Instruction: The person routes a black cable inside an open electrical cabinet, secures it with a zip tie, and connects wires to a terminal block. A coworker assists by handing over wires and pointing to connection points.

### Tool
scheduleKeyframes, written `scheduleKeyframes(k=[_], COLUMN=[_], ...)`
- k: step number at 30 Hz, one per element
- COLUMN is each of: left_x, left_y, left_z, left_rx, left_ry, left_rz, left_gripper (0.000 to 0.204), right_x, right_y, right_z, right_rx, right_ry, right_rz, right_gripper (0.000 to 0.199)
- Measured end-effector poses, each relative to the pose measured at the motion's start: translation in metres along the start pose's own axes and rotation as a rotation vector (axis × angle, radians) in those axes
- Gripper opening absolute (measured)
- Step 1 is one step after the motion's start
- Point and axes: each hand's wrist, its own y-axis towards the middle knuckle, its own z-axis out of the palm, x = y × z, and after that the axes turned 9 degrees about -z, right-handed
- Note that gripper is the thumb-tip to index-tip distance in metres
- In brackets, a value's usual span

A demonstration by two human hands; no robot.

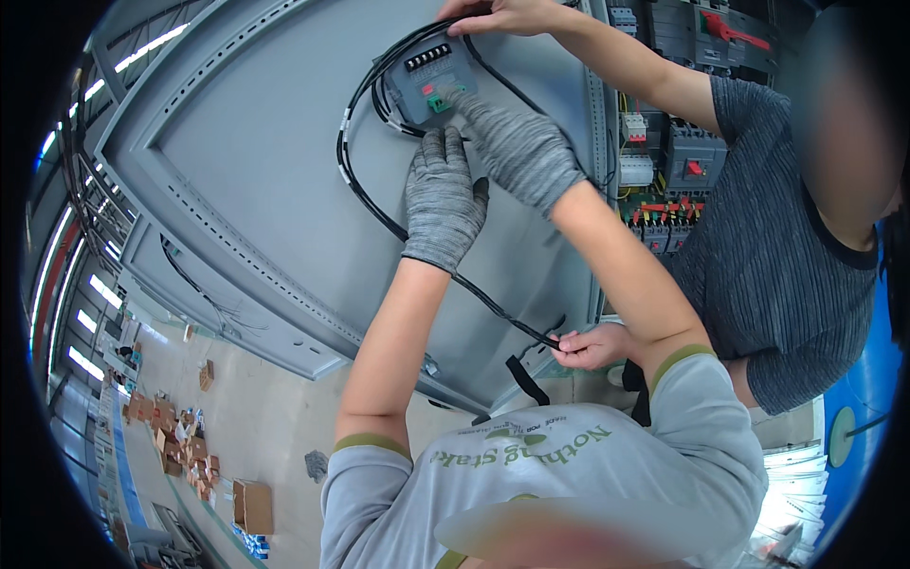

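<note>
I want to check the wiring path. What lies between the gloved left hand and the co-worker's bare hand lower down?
In the head view, a black cable runs across the grey door panel from the left hand to the co-worker's hand.

The grey door panel (pixel 256 161) left of the meter module (pixel 431 85) is open; black cables (pixel 355 133) loop beside it, and a co-worker's bare hand (pixel 498 16) blocks above.

A grey cabinet door (pixel 256 180) carries a small grey meter unit (pixel 428 83) and looped black cables (pixel 353 142).
</note>
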Motion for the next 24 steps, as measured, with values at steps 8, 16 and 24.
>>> scheduleKeyframes(k=[8, 16, 24], left_x=[0.016, 0.015, 0.024], left_y=[0.01, 0.008, 0.007], left_z=[0.035, 0.029, 0.041], left_rx=[0.14, 0.342, 0.288], left_ry=[-1.134, -1.304, -1.031], left_rz=[-0.292, -0.277, -0.222], left_gripper=[0.043, 0.059, 0.069], right_x=[0.031, 0.043, 0.037], right_y=[0.014, 0.019, 0.022], right_z=[0.006, -0.014, -0.012], right_rx=[0.156, 0.268, 0.242], right_ry=[-0.037, -0.029, 0.026], right_rz=[0.212, 0.283, 0.287], right_gripper=[0.053, 0.06, 0.06])
